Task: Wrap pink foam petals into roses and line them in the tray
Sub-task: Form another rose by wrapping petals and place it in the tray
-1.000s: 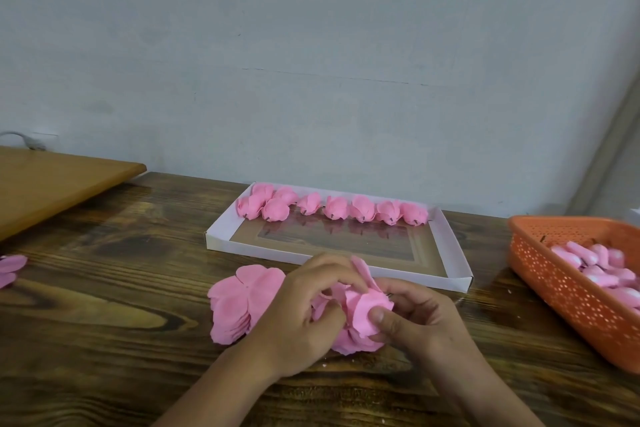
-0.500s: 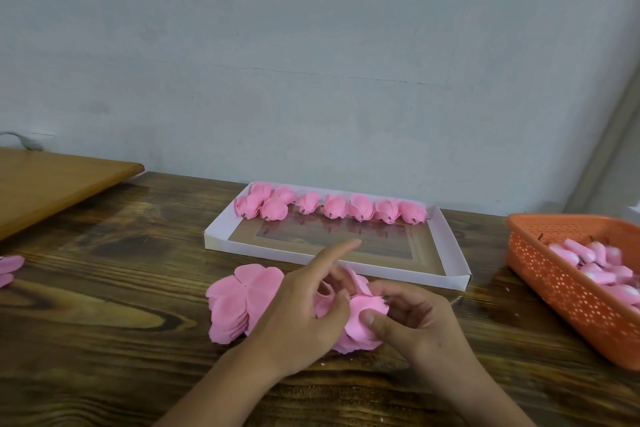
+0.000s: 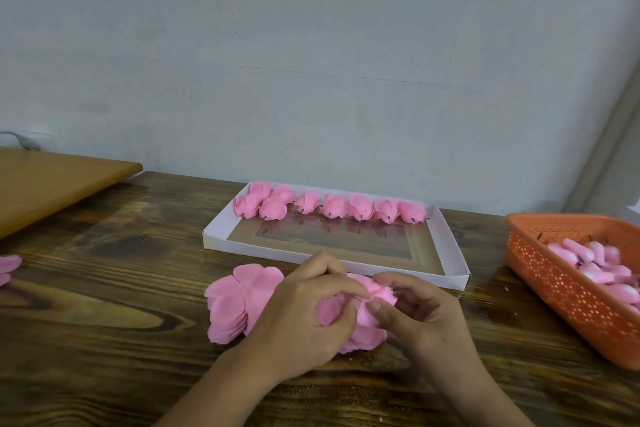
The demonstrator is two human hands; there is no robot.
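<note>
Both the left hand (image 3: 304, 319) and right hand (image 3: 420, 315) now pinch the petal (image 3: 375, 291), left forefinger curled down.

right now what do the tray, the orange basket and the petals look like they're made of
Tray: probably white cardboard, matte, with folded corners; its floor looks glossy and mirrors the roses.
Orange basket: likely moulded plastic, with a wall of small regular holes.
Petals: thin pink foam by their look, matte and soft-edged, stacked in flat layers.
</note>
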